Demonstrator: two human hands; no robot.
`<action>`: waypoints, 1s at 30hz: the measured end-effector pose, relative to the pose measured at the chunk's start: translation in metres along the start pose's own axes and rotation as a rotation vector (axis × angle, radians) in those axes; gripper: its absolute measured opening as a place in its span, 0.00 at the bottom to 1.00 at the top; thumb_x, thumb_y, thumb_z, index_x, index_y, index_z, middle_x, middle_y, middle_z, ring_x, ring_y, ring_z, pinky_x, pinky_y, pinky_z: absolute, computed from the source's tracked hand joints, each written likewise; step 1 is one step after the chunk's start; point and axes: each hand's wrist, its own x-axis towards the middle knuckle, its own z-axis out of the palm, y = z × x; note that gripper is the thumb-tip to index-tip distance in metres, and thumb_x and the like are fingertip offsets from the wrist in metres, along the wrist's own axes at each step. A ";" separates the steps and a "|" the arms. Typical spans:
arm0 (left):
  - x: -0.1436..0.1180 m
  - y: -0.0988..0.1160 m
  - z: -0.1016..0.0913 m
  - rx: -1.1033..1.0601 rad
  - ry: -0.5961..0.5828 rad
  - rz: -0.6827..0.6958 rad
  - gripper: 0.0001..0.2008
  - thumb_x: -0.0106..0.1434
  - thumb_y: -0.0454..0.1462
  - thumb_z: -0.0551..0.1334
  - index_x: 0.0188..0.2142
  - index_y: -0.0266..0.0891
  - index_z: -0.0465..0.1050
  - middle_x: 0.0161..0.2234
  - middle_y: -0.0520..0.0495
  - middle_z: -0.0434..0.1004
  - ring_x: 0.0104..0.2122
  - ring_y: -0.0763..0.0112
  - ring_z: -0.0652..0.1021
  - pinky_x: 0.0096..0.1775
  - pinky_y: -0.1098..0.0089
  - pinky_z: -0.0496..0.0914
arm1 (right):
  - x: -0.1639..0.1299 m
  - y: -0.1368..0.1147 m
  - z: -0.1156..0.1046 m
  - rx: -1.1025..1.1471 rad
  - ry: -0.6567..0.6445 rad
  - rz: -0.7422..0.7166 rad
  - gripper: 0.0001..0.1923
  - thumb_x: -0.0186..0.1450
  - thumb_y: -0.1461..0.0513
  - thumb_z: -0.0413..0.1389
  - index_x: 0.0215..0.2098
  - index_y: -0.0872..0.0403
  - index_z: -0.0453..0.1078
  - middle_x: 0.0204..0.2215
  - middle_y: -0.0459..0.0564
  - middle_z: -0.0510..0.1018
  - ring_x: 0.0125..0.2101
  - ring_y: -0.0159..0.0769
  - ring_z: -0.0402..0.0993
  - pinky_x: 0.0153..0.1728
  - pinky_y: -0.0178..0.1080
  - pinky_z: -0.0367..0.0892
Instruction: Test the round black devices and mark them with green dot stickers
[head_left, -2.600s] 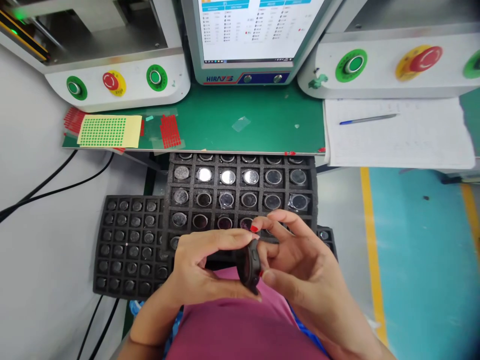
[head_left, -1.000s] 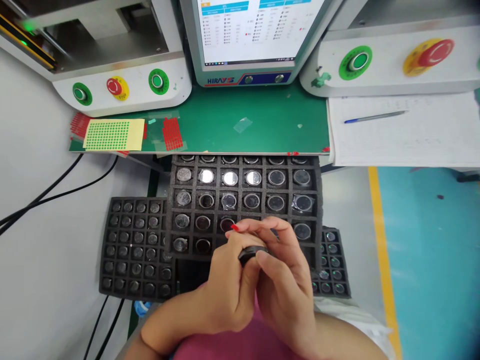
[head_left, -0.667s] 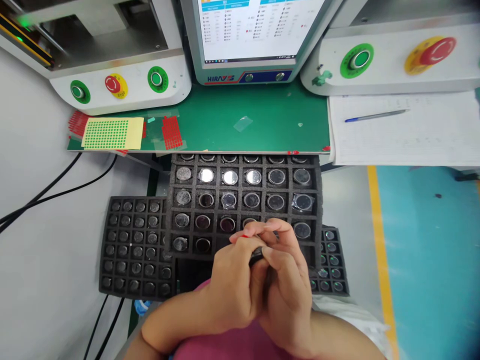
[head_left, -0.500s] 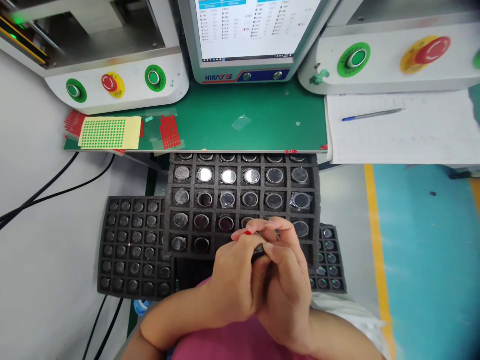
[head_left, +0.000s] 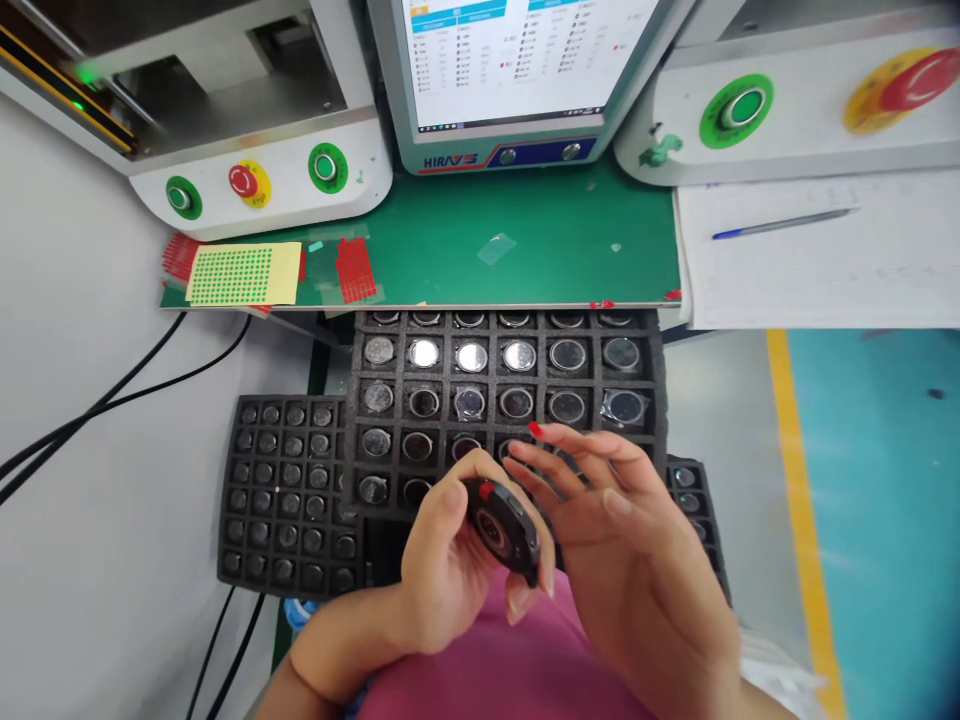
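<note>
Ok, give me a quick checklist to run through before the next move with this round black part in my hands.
1. Round black part held firmly: ok, the left hand pinches it by its rim.
2. Right hand free: ok, fingers spread beside the part, apart from it.
3. Part's face visible: ok, it is tilted up toward the camera.
4. Foam tray within reach: ok, it lies right behind the hands.
5. Empty cell for the part: cannot tell, the hands cover the nearest rows.
6. Part's surface clean: cannot tell, too small to see.
</note>
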 end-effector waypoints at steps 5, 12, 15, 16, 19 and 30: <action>0.001 -0.005 -0.001 0.026 -0.003 0.076 0.18 0.71 0.49 0.49 0.33 0.39 0.65 0.18 0.54 0.69 0.12 0.81 0.61 0.13 0.83 0.55 | 0.001 0.002 -0.003 -0.020 0.002 0.000 0.08 0.62 0.58 0.60 0.40 0.45 0.73 0.44 0.47 0.78 0.46 0.41 0.76 0.52 0.47 0.69; -0.006 -0.008 -0.001 0.289 0.033 0.237 0.14 0.71 0.44 0.52 0.34 0.39 0.68 0.20 0.54 0.68 0.15 0.82 0.64 0.17 0.82 0.59 | -0.004 0.000 0.007 0.047 -0.097 0.075 0.08 0.61 0.60 0.62 0.39 0.44 0.73 0.44 0.45 0.78 0.47 0.39 0.76 0.52 0.45 0.71; -0.007 -0.009 -0.002 0.343 0.056 0.229 0.15 0.71 0.46 0.52 0.34 0.39 0.68 0.22 0.52 0.69 0.16 0.80 0.66 0.18 0.79 0.61 | -0.007 -0.002 0.012 0.067 -0.155 0.113 0.07 0.62 0.60 0.62 0.39 0.44 0.74 0.44 0.45 0.78 0.48 0.38 0.76 0.51 0.41 0.71; -0.007 -0.009 -0.002 0.325 0.059 0.213 0.16 0.71 0.46 0.52 0.34 0.39 0.68 0.23 0.52 0.70 0.16 0.80 0.66 0.18 0.79 0.61 | -0.008 -0.002 0.013 0.066 -0.158 0.110 0.07 0.62 0.60 0.62 0.39 0.44 0.74 0.44 0.45 0.79 0.49 0.37 0.75 0.51 0.40 0.71; -0.006 -0.008 -0.001 0.200 0.053 0.133 0.18 0.71 0.48 0.48 0.34 0.39 0.67 0.23 0.52 0.69 0.16 0.79 0.66 0.18 0.79 0.62 | -0.009 -0.003 0.013 0.049 -0.143 0.093 0.07 0.62 0.59 0.62 0.39 0.44 0.74 0.44 0.46 0.79 0.49 0.37 0.75 0.51 0.40 0.72; -0.005 -0.001 -0.001 -0.116 0.033 -0.030 0.20 0.71 0.49 0.46 0.34 0.40 0.66 0.20 0.53 0.71 0.13 0.79 0.61 0.15 0.80 0.56 | -0.013 -0.005 0.007 -0.045 -0.195 0.096 0.09 0.64 0.59 0.60 0.43 0.42 0.74 0.47 0.47 0.78 0.52 0.38 0.73 0.51 0.40 0.72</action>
